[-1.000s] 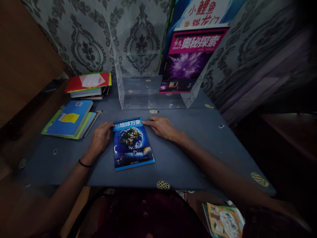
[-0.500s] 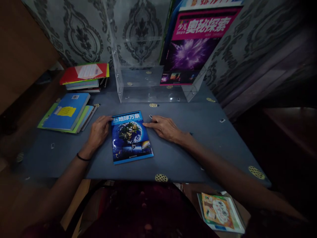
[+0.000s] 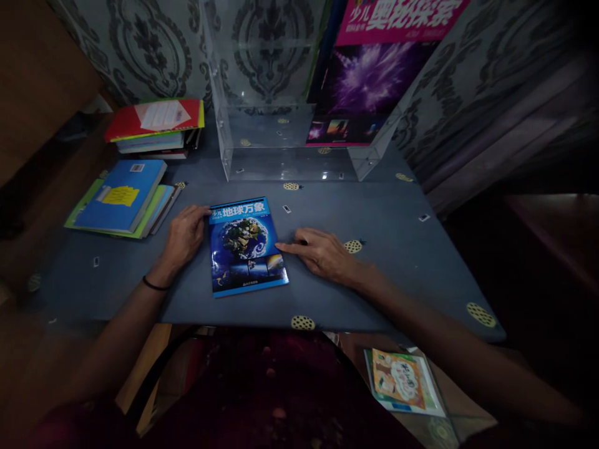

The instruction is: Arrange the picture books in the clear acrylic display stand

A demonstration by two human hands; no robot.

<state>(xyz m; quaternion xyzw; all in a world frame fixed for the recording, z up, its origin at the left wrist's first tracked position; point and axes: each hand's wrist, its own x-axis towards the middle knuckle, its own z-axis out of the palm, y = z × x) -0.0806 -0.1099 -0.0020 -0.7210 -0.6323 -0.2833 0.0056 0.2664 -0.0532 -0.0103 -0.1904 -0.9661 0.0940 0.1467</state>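
A glossy blue book [image 3: 246, 246] with a picture of the Earth on its cover lies flat and closed on the dark blue tablecloth. At its upper left corner, my left hand [image 3: 186, 234] has its bent fingers pressed together against the edge. The tips of these fingers partly cover the corner. From the other side, the outstretched index finger of my right hand [image 3: 322, 254] touches the book's right edge. Its other fingers curl loosely, and I see nothing held in that hand.
Behind the book stands a clear acrylic rack [image 3: 285, 163] holding a pink and purple book [image 3: 369, 81] and others. To the left are a stack under a blue book [image 3: 121, 196] and one under a red book [image 3: 156, 118]. An orange-covered book [image 3: 402, 380] lies below the table edge [image 3: 350, 325].
My right index finger has slid down along the book's right edge, toward me. My left hand stays at the upper left corner. The whole view has shifted slightly.
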